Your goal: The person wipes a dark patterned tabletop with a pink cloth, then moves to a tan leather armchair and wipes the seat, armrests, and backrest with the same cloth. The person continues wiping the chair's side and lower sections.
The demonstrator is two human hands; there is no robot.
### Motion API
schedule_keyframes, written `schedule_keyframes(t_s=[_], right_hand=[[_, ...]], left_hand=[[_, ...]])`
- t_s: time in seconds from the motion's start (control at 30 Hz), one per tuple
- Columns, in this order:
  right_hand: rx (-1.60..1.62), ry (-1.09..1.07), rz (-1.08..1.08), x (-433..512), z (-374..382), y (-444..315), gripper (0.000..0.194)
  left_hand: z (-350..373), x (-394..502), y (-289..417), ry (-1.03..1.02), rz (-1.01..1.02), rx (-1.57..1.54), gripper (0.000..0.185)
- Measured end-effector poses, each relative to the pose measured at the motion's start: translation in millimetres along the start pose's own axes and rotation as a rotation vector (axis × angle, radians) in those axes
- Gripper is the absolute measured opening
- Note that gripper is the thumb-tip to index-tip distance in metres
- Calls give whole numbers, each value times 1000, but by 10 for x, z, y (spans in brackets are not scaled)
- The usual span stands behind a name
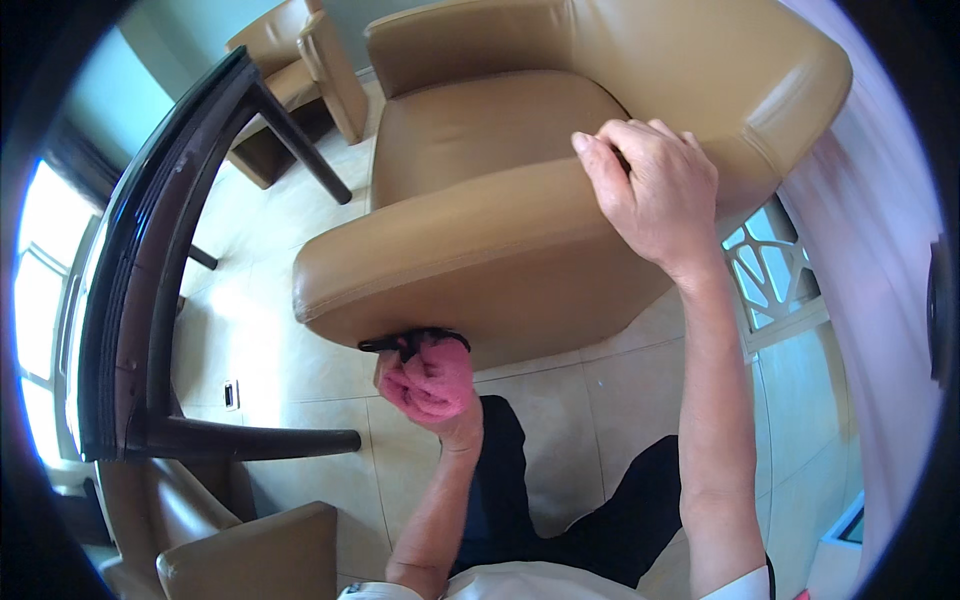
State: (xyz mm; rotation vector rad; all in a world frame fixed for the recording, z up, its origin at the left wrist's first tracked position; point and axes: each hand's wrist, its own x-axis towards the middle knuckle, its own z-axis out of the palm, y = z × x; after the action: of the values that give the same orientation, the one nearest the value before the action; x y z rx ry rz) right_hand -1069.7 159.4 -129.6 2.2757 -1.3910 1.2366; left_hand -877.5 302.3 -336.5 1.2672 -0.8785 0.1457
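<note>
A tan leather-look armchair [480,262] stands right in front of me. My left hand [450,420] is closed around a bunched pink cloth [431,382] and a black object [412,343] beside the lower outer side of the near armrest. The black object has a thin loop, and its full shape is hidden by the cloth. My right hand [660,187] rests on top of the same armrest towards the backrest, its fingers bent over the inner edge; the fingertips are partly hidden.
A dark table [161,300] with thick legs stands at the left. Other tan armchairs are at the upper left [281,45] and lower left [255,555]. A pale curtain [862,262] hangs at the right, near a white openwork panel [765,270]. Tiled floor [300,382] lies between them.
</note>
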Motion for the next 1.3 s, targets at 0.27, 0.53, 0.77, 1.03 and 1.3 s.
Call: schedule_keyframes(t_s=[0.27, 0.53, 0.77, 1.03, 1.3], right_hand=[[7, 1, 22, -3, 16, -6, 36], [-34, 9, 0, -25, 59, -18, 32], [-26, 16, 6, 31, 63, -90, 30], [-39, -20, 39, 8, 60, -20, 28], [-28, -26, 43, -4, 59, -31, 29]], left_hand=[[525, -852, -81, -81, -395, -16, 75], [857, -1672, -896, -133, -985, -273, 74], [955, -1817, -1228, -59, -1429, -525, 57], [1124, -1193, -204, -394, -1552, -1057, 37], [1162, -329, 859, -437, -1532, -1286, 33]])
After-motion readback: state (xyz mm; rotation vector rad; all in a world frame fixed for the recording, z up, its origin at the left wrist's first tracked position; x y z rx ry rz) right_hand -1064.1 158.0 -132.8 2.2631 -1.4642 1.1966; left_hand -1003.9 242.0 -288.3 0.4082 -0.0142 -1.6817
